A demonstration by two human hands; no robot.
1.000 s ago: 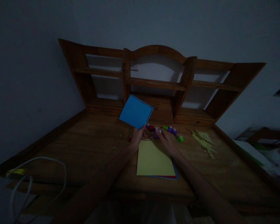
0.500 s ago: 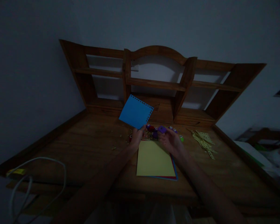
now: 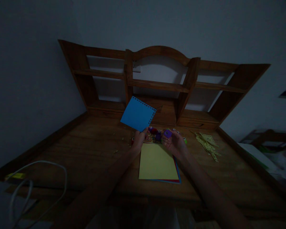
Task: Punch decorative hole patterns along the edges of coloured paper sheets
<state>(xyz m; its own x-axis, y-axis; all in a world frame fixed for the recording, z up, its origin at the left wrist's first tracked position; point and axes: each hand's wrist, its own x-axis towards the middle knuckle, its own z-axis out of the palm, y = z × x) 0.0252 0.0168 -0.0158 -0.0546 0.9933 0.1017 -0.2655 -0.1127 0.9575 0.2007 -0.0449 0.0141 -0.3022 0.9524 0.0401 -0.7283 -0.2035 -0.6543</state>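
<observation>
My left hand [image 3: 139, 140] pinches the lower corner of a blue sheet of paper [image 3: 138, 114], which is tilted up and has small holes along its top and right edges. In my right hand [image 3: 177, 146] is a small purple craft punch [image 3: 167, 133], turned so a flat face with a dark opening shows. Blue sheet and held punch are apart. Behind and between my hands, more punches lie on the desk, among them a purple one [image 3: 158, 136] and a red one [image 3: 153, 130]. Below them rests a yellow sheet [image 3: 158, 162] on a stack of coloured paper.
Cut yellow paper strips with holes [image 3: 207, 143] lie at the right. Tiny paper bits [image 3: 116, 151] are scattered left of my left hand. A wooden shelf unit [image 3: 157, 84] rises along the desk's back. A white cable [image 3: 44, 161] loops over the front left edge.
My right hand has lifted the purple punch from among the others and turned it over, palm now facing up. My left hand and the blue sheet have stayed nearly in place.
</observation>
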